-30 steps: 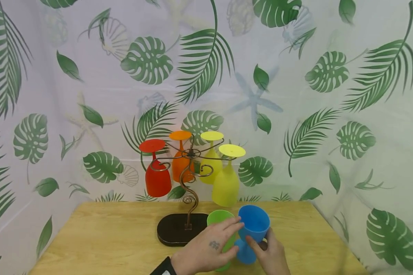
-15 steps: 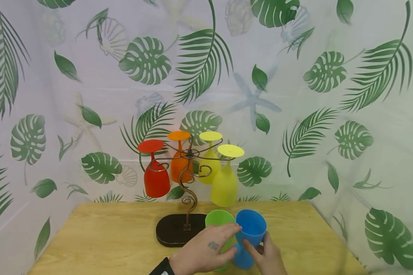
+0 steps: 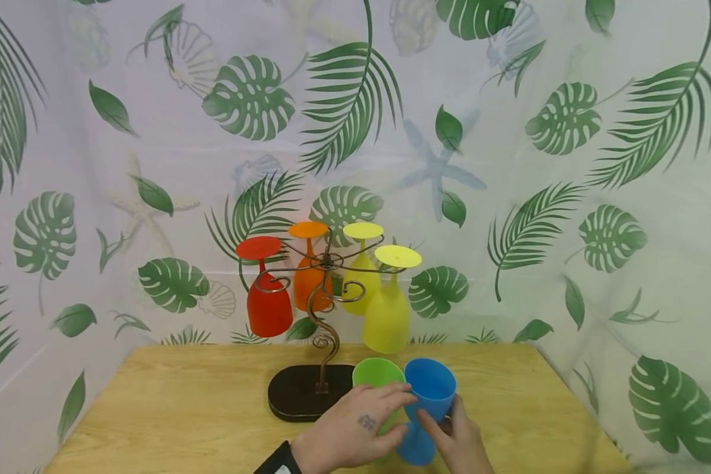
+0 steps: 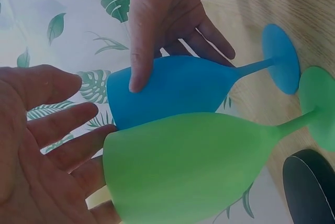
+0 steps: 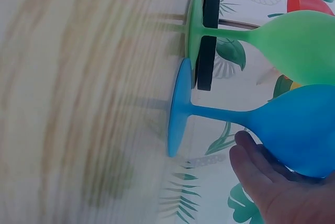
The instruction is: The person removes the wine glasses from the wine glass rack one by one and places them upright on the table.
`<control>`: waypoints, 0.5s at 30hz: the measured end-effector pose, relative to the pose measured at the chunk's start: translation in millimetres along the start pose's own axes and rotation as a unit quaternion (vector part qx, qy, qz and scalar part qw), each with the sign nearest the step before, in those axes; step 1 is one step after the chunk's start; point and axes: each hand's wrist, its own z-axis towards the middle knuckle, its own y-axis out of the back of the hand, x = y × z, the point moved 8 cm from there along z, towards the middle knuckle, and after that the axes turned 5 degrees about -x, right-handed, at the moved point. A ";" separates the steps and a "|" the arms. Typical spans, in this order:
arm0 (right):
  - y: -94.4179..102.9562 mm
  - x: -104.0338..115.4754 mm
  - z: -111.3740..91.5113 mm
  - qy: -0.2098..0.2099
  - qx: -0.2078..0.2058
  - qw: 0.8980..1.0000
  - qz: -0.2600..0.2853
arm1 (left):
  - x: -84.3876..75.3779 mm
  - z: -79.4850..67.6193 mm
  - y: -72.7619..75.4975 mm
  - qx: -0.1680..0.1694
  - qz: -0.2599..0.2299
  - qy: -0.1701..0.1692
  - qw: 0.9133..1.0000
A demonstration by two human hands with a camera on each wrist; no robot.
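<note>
My right hand grips the bowl of a blue plastic goblet, thumb on the near side and fingers behind. The goblet is upright, its foot at the table beside the green one's. A green goblet stands upright at its left, their bowls side by side. My left hand is in front of the green goblet, partly hiding it. Its fingers are extended, and fingertips touch the green rim, as the left wrist view shows. In that view the green bowl overlaps the blue one.
Behind, a metal goblet rack on a black oval base carries upside-down goblets: red, orange and two yellow ones. The base is just left of the green goblet. A leaf-patterned sheet backs the wooden table.
The right hand has brought the blue goblet slightly down and left, and its tilt has lessened beside the green one. The left hand stays at the green goblet.
</note>
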 end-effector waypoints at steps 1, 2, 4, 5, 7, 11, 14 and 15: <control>0.6 0.3 0.2 0.001 0.000 1.000 -0.002 | -0.3 0.5 0.0 0.000 -0.001 -0.001 1.000; 1.2 0.5 0.3 0.003 0.000 1.000 -0.002 | -0.5 0.8 0.0 0.000 -0.002 -0.002 1.000; 2.9 0.7 0.1 0.007 -0.002 1.000 0.001 | -1.4 1.5 0.1 0.000 -0.003 -0.007 1.000; 3.5 0.5 -0.2 0.007 -0.001 1.000 0.005 | -1.8 2.0 0.5 -0.002 -0.009 -0.010 1.000; 5.0 -1.0 -1.1 -0.001 0.003 1.000 0.016 | -2.5 2.7 2.0 -0.005 -0.028 -0.014 0.999; 10.9 -3.1 -2.1 -0.012 0.018 1.000 0.008 | -0.8 3.5 9.1 -0.013 -0.068 -0.007 0.998; 21.2 -0.7 -0.4 -0.003 0.023 1.000 -0.011 | 3.5 5.5 16.9 -0.015 -0.076 0.017 0.997; 25.8 1.6 0.7 0.006 0.021 1.000 -0.016 | 5.0 6.6 20.0 -0.016 -0.078 0.026 0.996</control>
